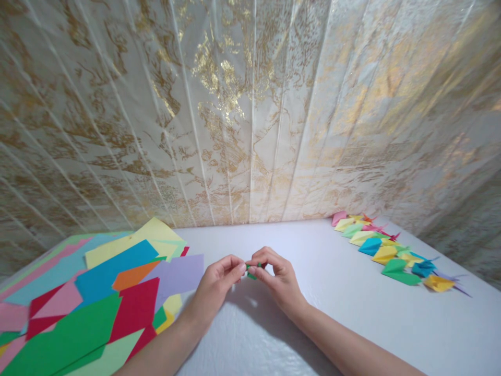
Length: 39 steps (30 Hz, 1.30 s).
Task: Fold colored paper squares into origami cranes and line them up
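Between my two hands, over the middle of the table, is a small folded piece of green paper (252, 273). My left hand (224, 277) pinches its left side between thumb and forefinger. From the other side, my right hand (276, 274) grips it with thumb and bent fingers. Most of the paper is hidden by the fingertips, so its folded shape cannot be made out. A shadow of the hands falls on the white tabletop just below.
Overlapping sheets of coloured paper (82, 329) cover the table's left side. Rows of folded paper figures (401, 271) in several colours stand at the right. A white and gold patterned curtain (235, 130) hangs behind the white table (329, 324).
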Tool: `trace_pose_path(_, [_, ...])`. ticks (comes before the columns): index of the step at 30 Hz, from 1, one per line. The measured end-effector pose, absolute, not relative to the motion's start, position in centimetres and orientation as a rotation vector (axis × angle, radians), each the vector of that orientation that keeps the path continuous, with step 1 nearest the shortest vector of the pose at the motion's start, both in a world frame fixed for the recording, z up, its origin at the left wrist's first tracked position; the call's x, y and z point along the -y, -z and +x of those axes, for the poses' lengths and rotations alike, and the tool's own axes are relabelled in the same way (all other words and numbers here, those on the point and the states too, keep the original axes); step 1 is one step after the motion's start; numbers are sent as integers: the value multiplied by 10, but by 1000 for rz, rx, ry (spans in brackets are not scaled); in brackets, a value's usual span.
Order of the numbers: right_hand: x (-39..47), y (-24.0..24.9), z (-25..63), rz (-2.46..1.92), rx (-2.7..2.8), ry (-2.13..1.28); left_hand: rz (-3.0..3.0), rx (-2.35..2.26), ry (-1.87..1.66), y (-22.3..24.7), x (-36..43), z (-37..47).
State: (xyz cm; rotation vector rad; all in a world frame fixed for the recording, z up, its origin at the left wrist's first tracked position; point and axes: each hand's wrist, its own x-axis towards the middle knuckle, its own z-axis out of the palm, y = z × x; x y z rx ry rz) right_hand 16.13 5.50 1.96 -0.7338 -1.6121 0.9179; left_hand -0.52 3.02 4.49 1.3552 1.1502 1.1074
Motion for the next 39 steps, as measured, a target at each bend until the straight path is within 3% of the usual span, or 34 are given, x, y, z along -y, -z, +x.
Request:
trace_pose_path(7, [-57,-19,162,-754,1588,-953,1644,-1218,-1196,-47,-29,-8])
trace_pose_path(17, [-57,-20,164,-743,1794,-688,1250,-1200,-1101,-42,-29,-5])
trace_pose_path(31, [-57,-23,164,-777,1809,-688,1125,-1053,-947,-40,-37,-10])
trace_pose_path(39, [-57,-19,163,-822,1715,-812,1425,-1130,-1044,-41,-36,-11])
